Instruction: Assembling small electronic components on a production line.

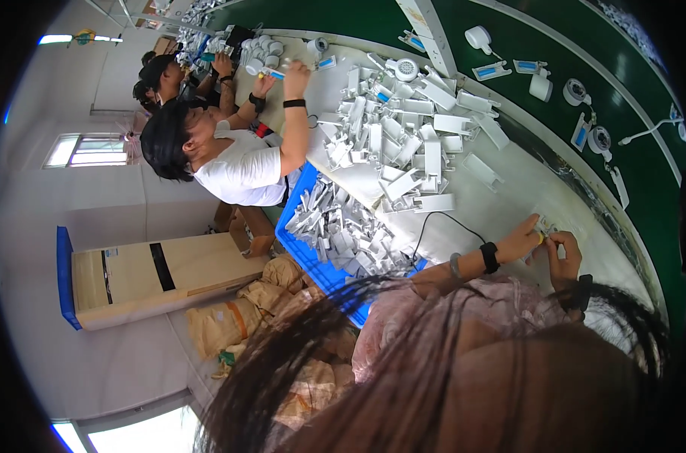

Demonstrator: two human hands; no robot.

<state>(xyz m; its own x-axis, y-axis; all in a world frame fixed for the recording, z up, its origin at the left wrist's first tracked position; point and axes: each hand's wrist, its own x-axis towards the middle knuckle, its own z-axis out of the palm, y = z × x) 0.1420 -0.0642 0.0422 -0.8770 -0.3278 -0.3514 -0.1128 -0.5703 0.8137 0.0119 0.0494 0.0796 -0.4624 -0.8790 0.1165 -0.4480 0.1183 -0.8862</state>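
Observation:
My left hand (pixel 518 240), with a black wristband and a bangle on its arm, is closed on a small white plastic part (pixel 544 224) over the near right end of the white table. Just right of it is my right hand (pixel 563 260), fingers pinched together beside the same part. Whatever lies between those fingertips is too small to make out. A big pile of white plastic housings (pixel 432 151) spreads over the table, farther off to the left of my hands. From its near edge a thin black cord (pixel 464 223) curves toward my left wrist.
A blue crate (pixel 289 235) of grey-white parts stands at the table's left edge. Beyond it a co-worker in a white shirt (pixel 241 170) handles parts. Along the right runs a green conveyor (pixel 539 124) carrying white round units with wires. Brown sacks (pixel 218 326) lie at lower left.

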